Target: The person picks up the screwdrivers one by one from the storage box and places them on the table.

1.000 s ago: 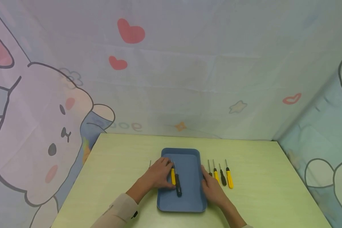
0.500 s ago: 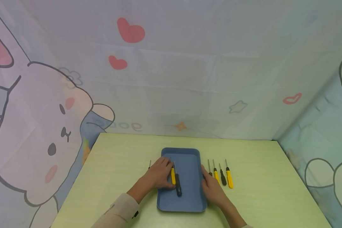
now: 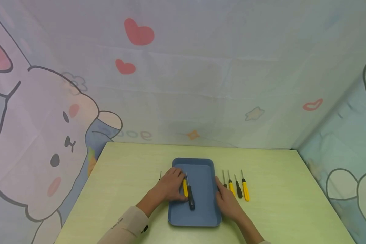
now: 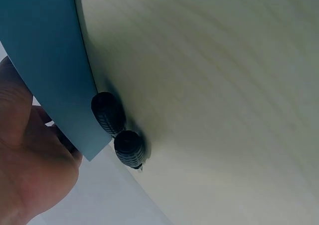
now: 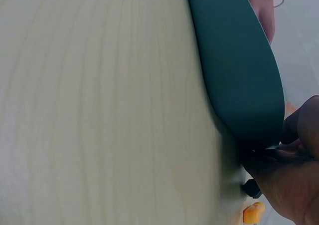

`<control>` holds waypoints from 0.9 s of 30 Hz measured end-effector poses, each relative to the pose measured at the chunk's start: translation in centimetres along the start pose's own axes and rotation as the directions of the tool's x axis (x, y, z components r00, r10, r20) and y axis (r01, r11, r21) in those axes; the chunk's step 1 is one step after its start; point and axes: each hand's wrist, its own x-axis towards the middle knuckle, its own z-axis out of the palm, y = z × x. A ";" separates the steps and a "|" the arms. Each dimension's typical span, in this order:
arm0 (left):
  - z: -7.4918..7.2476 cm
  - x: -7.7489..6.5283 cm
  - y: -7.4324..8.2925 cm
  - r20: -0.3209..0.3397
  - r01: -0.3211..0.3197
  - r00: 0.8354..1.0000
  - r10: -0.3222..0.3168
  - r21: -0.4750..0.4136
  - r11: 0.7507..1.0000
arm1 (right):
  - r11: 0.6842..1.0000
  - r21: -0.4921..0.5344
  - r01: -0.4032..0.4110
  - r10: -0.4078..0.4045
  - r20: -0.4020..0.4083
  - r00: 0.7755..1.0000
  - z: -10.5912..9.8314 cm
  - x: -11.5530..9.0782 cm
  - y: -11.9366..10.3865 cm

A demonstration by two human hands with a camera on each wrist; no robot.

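A blue-grey tray (image 3: 202,217) lies lengthwise on the table. My left hand (image 3: 168,188) reaches over its left edge, thumb and fingers curled about a yellow-handled screwdriver (image 3: 185,188); its fingertips are partly hidden. Beside that, a black-handled screwdriver (image 3: 190,198) lies in the tray. On the other side, my right hand (image 3: 227,201) grips the tray's right wall (image 5: 241,75), seen in the right wrist view with the thumb by the rim. Against the tray's left outer wall, two black handles (image 4: 108,112) rest on the table in the left wrist view.
To the right of the tray, several screwdrivers stand in a row, among them a yellow one (image 3: 245,190) and a black one (image 3: 238,190). A thin shaft (image 3: 160,175) shows left of the tray. A printed cloth wall (image 3: 201,84) rises behind the table (image 3: 134,159).
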 end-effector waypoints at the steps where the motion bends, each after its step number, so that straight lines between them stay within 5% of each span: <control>1: 0.0 0.0 0.0 -0.003 0.000 1.000 0.000 -0.003 1.000 | 1.000 0.005 -0.003 0.003 0.002 1.000 0.0 0.0 -0.1; 27: -2.0 -0.7 -1.0 -0.068 0.012 0.997 -0.022 -0.136 0.991 | 0.999 0.020 -0.025 0.025 0.016 1.000 -0.1 0.0 -0.1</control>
